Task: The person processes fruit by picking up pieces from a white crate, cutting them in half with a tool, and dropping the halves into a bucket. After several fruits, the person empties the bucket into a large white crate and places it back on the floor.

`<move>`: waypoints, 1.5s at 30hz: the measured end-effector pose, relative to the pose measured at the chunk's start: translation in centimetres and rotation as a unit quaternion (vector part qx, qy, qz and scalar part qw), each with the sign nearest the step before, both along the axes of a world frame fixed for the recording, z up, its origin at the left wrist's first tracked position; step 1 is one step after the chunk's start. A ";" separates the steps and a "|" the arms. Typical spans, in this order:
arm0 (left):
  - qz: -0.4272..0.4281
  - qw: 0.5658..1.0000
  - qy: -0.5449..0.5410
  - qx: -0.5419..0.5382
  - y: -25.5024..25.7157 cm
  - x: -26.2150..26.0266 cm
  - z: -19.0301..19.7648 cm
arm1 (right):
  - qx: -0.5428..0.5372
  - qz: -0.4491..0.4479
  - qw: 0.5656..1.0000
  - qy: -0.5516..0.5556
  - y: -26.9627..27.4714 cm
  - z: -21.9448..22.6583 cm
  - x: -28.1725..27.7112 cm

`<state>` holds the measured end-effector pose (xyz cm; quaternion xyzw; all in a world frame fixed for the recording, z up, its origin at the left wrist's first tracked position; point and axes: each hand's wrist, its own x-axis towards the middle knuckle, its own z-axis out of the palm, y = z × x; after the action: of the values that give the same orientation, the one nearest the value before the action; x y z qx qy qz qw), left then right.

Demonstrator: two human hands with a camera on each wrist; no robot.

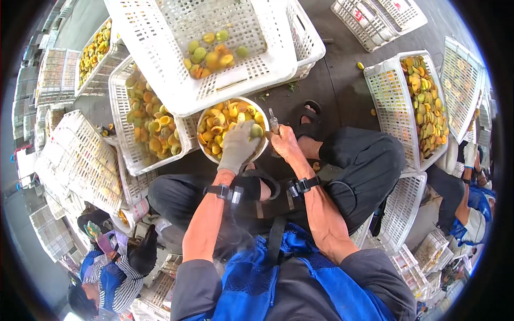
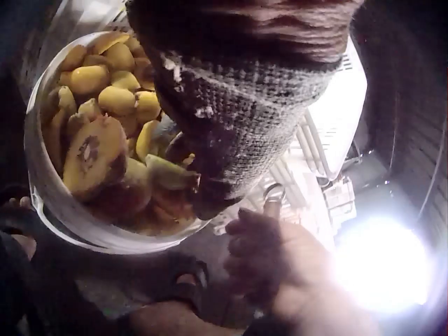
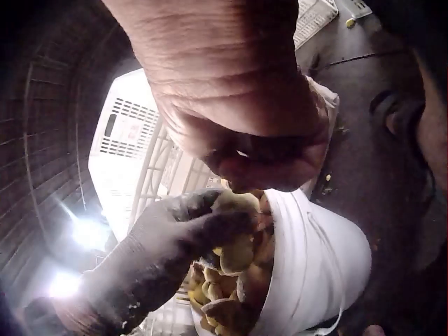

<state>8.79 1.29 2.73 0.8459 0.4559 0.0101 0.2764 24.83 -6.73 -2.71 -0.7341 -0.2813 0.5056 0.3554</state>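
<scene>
My gloved left hand [image 1: 239,144] is over a white bucket [image 1: 262,151] heaped with halved yellow peaches [image 1: 218,120]. Its thumb and fingers pinch a greenish-yellow peach [image 1: 256,131], also seen in the right wrist view between the gloved fingertips. My bare right hand [image 1: 285,143] is just right of the bucket's rim, fingers curled round a small metal tool [image 1: 274,119]. In the left wrist view the tool's loop-shaped end [image 2: 274,192] sticks up from the fist. The right wrist view shows the right hand [image 3: 245,133] close above the left, the tool hidden there.
A white crate [image 1: 235,90] with several peaches stands just beyond the bucket. Another crate [image 1: 120,101] of fruit is on the left, and a full one [image 1: 388,101] on the right. Sandalled feet [image 1: 308,115] are beside the bucket. Other people sit at lower left and far right.
</scene>
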 end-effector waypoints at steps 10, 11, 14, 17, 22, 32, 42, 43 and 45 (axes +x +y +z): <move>0.156 0.920 -0.274 -0.234 0.7 -1.7 4.3 | 0.061 -0.068 0.916 0.391 1.6 6.5 -1.2; 0.145 0.918 -0.282 -0.237 0.9 -1.8 4.3 | 0.062 -0.056 0.917 0.389 1.7 6.7 -1.2; 0.136 0.917 -0.285 -0.243 1.2 -1.9 5.1 | 0.076 -0.031 0.930 0.359 1.9 7.5 -1.0; 0.148 0.906 -0.308 -0.249 0.9 -1.4 6.6 | 0.119 -0.022 0.951 0.286 2.5 8.7 -1.6; 0.160 0.896 -0.318 -0.266 1.2 -1.0 7.8 | 0.166 0.017 0.963 0.214 3.0 10.7 -1.2; 0.350 0.825 -0.392 -0.209 1.5 -0.3 5.0 | 0.220 0.081 0.972 -0.012 3.3 9.6 -2.9; 0.469 0.640 -0.553 -0.255 0.4 -1.2 2.2 | 0.192 0.206 0.930 -0.238 0.2 9.7 -4.6; 0.478 0.637 -0.551 -0.250 0.4 -1.0 2.4 | 0.184 0.213 0.928 -0.245 0.2 9.4 -5.0; 0.495 0.631 -0.546 -0.241 0.3 -0.4 2.7 | 0.174 0.218 0.926 -0.253 0.0 8.8 -5.7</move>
<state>8.40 1.60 5.40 0.2361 0.5581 0.4954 0.6224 19.15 -6.75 6.09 -0.6850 -0.5982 0.3113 0.2756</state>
